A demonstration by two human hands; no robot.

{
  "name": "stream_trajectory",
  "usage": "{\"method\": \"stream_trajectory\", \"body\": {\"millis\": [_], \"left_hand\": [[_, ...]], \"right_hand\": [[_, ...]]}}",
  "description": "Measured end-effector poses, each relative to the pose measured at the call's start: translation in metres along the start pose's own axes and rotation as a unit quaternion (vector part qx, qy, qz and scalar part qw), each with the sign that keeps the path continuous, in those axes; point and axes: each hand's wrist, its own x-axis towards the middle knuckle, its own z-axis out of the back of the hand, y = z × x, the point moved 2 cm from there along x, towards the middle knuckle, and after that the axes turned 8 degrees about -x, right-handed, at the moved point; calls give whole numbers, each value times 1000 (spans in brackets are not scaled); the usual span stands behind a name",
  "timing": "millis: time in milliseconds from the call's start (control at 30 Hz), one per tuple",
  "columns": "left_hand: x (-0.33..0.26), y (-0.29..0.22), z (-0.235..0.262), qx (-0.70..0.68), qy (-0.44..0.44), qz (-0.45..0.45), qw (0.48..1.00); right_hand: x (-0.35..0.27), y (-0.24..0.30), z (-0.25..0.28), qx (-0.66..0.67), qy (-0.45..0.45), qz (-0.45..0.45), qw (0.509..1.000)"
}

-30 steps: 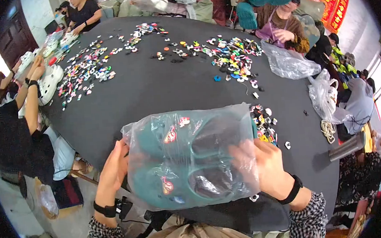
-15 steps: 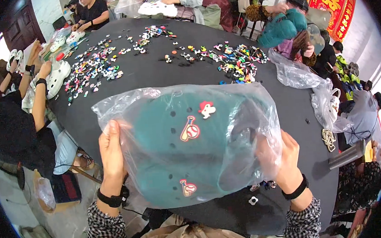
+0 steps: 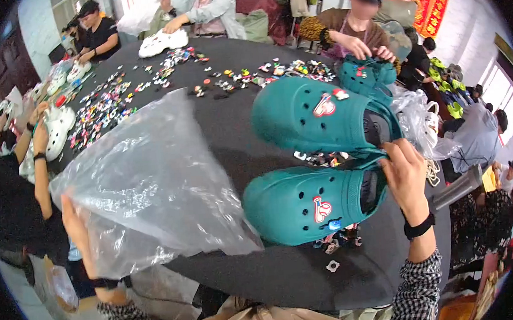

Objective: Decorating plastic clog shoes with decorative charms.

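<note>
Dark round counter (image 3: 146, 108) carries scattered charms. Clear plastic bag (image 3: 145, 179), gripped by left hand (image 3: 76, 217), hangs left. Two teal clogs (image 3: 313, 200), long axes crosswise, toes leftward; right hand (image 3: 406, 176) grips their heel straps.

teal clogs (image 3: 321, 155), clear bag (image 3: 145, 185), black table (image 3: 223, 115)

2 clogs (image 3: 321, 155) hung over the round table (image 3: 288, 271), one behind the other, gripped at their heels by the right hand (image 3: 406, 176). Left of them, the left hand (image 3: 76, 217) held a plastic bag (image 3: 145, 179). Small charms (image 3: 104, 105) lay scattered behind.
</note>
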Motion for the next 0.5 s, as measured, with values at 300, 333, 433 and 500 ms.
{"method": "stream_trajectory", "body": {"millis": [300,333,433,500], "left_hand": [[-55,-10,-120,-61,60,23,996],[-49,-10,-117,-61,65,20,996],[-35,-9,-106,-106,105,14,989],[-52,-19,-138,-94,62,9,994]], "right_hand": [[-30,-27,11,-29,7,-94,995],[-31,-24,12,-26,-4,-99,995],[-35,-19,14,-4,0,-130,991],[-42,-21,17,0,18,-147,989]]}}
